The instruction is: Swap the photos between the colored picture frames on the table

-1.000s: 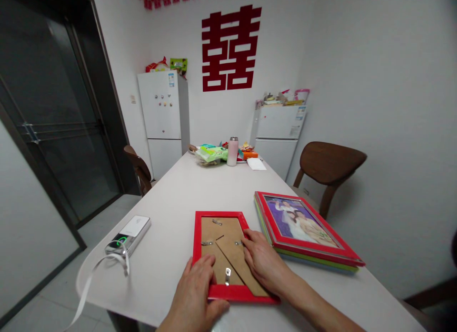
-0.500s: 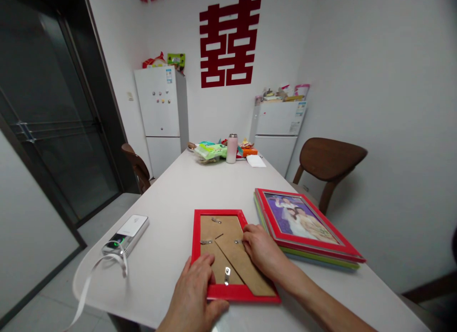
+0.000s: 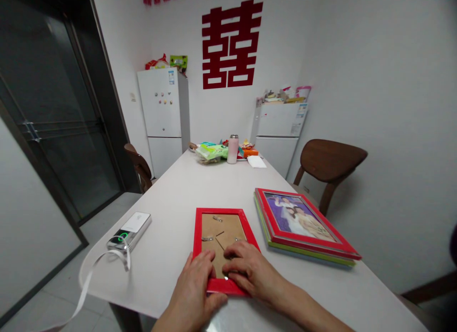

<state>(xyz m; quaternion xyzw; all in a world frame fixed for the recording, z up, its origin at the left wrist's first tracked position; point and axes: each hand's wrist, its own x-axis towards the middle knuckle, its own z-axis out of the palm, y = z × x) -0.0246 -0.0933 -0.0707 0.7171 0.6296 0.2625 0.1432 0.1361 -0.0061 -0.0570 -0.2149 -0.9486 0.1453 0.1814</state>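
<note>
A red picture frame point(image 3: 197, 227) lies face down on the table, its brown backboard point(image 3: 210, 227) facing up. Small metal clips sit around the board, among them a top clip point(image 3: 217, 219) and a left clip point(image 3: 207, 239). My left hand point(image 3: 194, 287) grips the frame's lower left corner, fingers over the side and thumb along the near edge. The bent fingers of my right hand point(image 3: 246, 270) close at the bottom metal clip point(image 3: 226, 277), mostly covering it. Part of the board's lower right is hidden beneath that hand.
Right of the frame is a stack of picture frames point(image 3: 352, 252), the top one holding a photo. A power bank point(image 3: 132, 232) with a white strap point(image 3: 85, 287) lies left. A pink bottle point(image 3: 233, 150) and snack bags point(image 3: 210, 152) stand far back. A brown chair point(image 3: 330, 161) is at right.
My right hand has moved from the frame's right side down and left to the bottom clip, its fingers now bent there. My left hand keeps its hold on the corner.
</note>
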